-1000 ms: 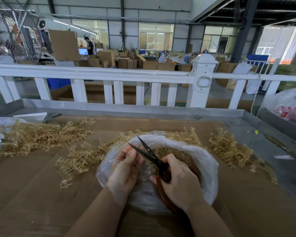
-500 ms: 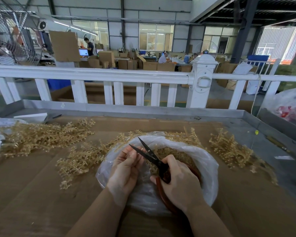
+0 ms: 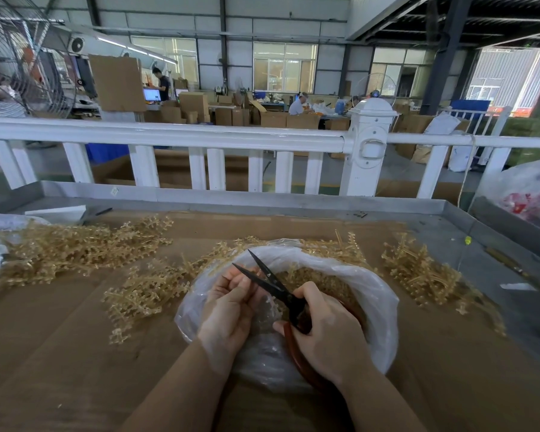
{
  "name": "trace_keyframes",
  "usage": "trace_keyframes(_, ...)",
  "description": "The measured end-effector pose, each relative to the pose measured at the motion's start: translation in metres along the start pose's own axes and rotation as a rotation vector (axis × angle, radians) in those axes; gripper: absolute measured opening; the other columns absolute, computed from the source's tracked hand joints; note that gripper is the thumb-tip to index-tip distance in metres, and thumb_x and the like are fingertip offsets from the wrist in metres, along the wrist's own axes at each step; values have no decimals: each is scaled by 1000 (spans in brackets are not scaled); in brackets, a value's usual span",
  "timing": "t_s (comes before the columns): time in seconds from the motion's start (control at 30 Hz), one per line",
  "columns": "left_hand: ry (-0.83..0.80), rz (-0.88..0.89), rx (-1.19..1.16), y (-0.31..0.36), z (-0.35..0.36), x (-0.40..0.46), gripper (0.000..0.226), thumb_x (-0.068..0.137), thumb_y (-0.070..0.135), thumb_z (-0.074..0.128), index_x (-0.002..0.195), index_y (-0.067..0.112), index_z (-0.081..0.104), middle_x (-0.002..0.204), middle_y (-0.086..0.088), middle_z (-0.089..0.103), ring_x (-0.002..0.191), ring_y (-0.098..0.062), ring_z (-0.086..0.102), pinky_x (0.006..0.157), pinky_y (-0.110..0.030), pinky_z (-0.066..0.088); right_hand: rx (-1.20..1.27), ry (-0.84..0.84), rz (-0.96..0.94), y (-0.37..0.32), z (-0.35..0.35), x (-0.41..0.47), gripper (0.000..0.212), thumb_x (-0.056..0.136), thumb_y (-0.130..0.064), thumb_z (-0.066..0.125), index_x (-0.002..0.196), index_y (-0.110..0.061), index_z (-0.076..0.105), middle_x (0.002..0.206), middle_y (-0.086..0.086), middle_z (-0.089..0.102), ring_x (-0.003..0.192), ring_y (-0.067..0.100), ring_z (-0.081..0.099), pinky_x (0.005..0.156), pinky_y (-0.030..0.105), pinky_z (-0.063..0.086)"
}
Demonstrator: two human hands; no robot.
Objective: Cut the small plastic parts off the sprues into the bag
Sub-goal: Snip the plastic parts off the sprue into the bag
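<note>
A clear plastic bag (image 3: 378, 294) lies open on the cardboard-covered table, holding a heap of small tan cut parts (image 3: 325, 282). My right hand (image 3: 328, 332) grips black scissors (image 3: 272, 282) with red handles, blades parted and pointing up-left over the bag's mouth. My left hand (image 3: 231, 304) is curled over the bag's near-left rim, fingertips beside the blades; whatever it pinches is hidden behind its fingers. Tan sprues lie in piles: one big pile (image 3: 75, 247) far left, one (image 3: 147, 291) just left of the bag, one (image 3: 424, 269) to the right.
A white railing (image 3: 200, 135) runs along the table's far side. The table has a raised metal rim (image 3: 293, 204). A white block and crumpled plastic (image 3: 0, 232) lie at the far left. Another filled plastic bag (image 3: 530, 194) sits off the right edge.
Hardly anything has changed; the hands and the parted scissors stay in the same place over the bag.
</note>
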State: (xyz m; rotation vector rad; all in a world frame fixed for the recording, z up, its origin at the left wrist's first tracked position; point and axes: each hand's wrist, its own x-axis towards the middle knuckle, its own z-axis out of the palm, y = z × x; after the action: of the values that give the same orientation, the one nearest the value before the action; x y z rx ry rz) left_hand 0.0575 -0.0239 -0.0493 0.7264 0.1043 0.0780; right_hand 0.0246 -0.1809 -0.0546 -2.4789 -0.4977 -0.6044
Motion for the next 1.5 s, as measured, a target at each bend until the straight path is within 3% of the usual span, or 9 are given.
trace_keyframes(0.23,74,-21,-117,2,0,2,24,96,-5,41,87,10,57,75,-7,71,67,-14,72,57,-23,58,-55,-6,18,2,2,-1,41,78,-61,59,100,-30,48,91,-14,59,88,6,55,74,20,47)
trace_keyframes(0.43,50,-10,-91,0,0,3,19,97,-3,39,94,8,55,92,-10,64,73,-13,70,64,-22,58,-68,-23,9,3,2,0,41,78,-64,54,102,-31,46,93,-15,59,90,6,54,76,21,48)
trace_keyframes(0.57,72,7,-52,1,4,0,23,96,-6,38,89,7,56,85,-9,63,77,-16,63,61,-23,58,-46,-33,-6,3,2,1,40,78,-63,55,100,-31,48,91,-16,60,87,4,54,76,19,46)
trace_keyframes(0.77,84,-15,-31,5,7,-5,26,95,-9,38,86,8,56,65,-5,67,60,-13,68,50,-22,56,-31,-31,-17,2,1,1,41,76,-64,55,99,-31,47,89,-17,59,85,3,55,74,18,45)
trace_keyframes(1.0,39,-28,26,4,4,-4,25,95,-8,40,83,7,57,65,-5,69,59,-11,69,54,-21,56,-35,3,-32,1,1,1,40,75,-62,58,93,-27,49,80,-16,59,75,2,56,65,15,43)
trace_keyframes(1.37,61,-51,2,3,6,-2,20,92,-9,43,90,4,58,79,-11,66,63,-15,69,60,-24,57,-66,-18,-38,2,3,3,42,79,-63,57,97,-26,48,85,-11,65,77,5,61,66,13,48)
trace_keyframes(1.5,72,-66,-9,4,6,-2,20,92,-8,43,90,4,59,73,-9,69,61,-14,68,59,-24,57,-89,-21,-39,2,4,4,41,80,-62,57,99,-26,48,85,-11,66,76,5,63,65,11,46)
